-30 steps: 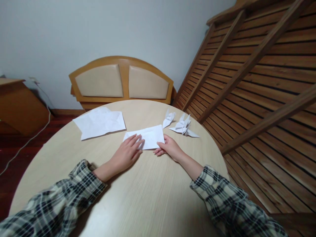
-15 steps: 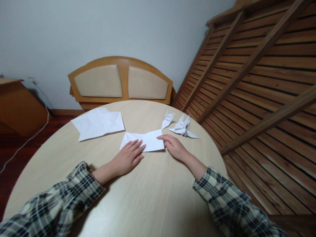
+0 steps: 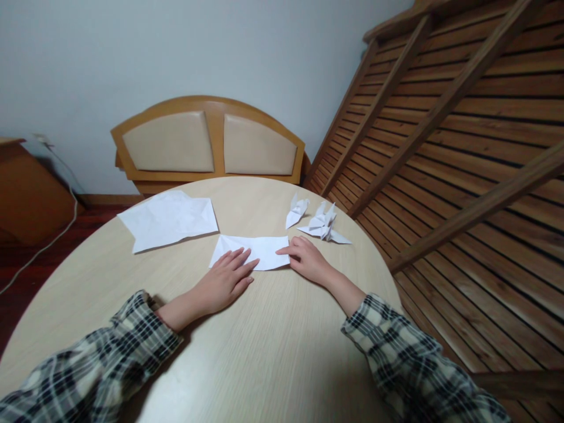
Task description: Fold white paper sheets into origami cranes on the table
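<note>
One creased, oblong paper (image 3: 268, 247): left hand (image 3: 227, 282) spread across it, right hand (image 3: 308, 259) touching its end, pinching or not, unclear; at least two spiky cranes (image 3: 325, 224).

Oblong white paper (image 3: 268, 249) (faint creases at left), nearly flat on the tabletop (image 3: 264, 335)

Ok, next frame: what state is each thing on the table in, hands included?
Paper strip: folded oblong, lying on the table under both hands.
Left hand: open, fingers spread on the strip.
Right hand: fingers partly curled, index finger on the strip's right end.
White paper at left: spread out, creased, untouched.
Folded paper figures at right: points sticking up, untouched.
</note>
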Demonstrator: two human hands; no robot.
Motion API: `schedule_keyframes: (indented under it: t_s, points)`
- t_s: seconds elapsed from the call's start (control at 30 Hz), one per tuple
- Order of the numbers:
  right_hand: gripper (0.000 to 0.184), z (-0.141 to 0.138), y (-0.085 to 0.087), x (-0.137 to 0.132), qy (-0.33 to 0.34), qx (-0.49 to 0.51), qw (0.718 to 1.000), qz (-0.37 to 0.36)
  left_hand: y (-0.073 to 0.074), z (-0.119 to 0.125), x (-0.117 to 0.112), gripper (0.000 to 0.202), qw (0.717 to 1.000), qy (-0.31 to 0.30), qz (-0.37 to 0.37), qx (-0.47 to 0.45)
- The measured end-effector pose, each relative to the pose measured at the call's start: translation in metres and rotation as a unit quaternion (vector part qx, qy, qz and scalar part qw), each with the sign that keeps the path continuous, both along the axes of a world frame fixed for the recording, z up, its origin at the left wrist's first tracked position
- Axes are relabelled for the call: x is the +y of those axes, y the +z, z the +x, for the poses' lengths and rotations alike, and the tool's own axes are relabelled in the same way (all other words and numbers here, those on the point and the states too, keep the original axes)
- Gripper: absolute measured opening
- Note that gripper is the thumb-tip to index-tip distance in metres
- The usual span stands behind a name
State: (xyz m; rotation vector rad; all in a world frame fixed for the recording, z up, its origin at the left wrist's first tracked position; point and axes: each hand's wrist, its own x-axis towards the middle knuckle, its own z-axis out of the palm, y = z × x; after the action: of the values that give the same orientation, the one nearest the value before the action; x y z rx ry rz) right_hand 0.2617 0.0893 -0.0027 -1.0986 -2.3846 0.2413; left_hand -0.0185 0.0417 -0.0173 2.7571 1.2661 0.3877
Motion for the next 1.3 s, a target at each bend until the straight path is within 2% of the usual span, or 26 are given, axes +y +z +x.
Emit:
schedule_keyframes:
  t_s: [0.23, 0.5, 0.73, 0.87, 1.13, 1.3]
  points:
    - [0.032, -0.002, 0.000, -0.004, -0.011, -0.013, 1.000, -0.016, 0.000, -0.001, -0.001, 0.050, 1.000, -0.004, 0.013, 0.006]
    - [0.026, 0.001, -0.003, -0.002, -0.013, 0.014, 0.999, 0.031, -0.001, -0.001, -0.001, 0.050, 0.999, -0.006, 0.029, 0.026]
    - [0.014, 0.000, -0.004, -0.001, -0.017, 0.039, 0.999, 0.004, 0.000, -0.001, -0.001, 0.049, 0.999, -0.008, 0.036, 0.018]
    - [0.017, -0.003, -0.003, -0.001, -0.019, 0.037, 0.999, -0.011, 0.005, 0.001, -0.003, 0.048, 0.999, -0.011, 0.028, 0.023]
    - [0.027, -0.017, -0.014, 0.009, -0.120, 0.014, 0.993, -0.013, 0.005, 0.002, -0.005, 0.046, 0.999, -0.012, 0.035, 0.003]
    - [0.028, -0.031, -0.012, 0.013, -0.157, -0.017, 0.987, -0.015, 0.006, 0.003, -0.005, 0.048, 0.999, -0.008, 0.033, 0.006]
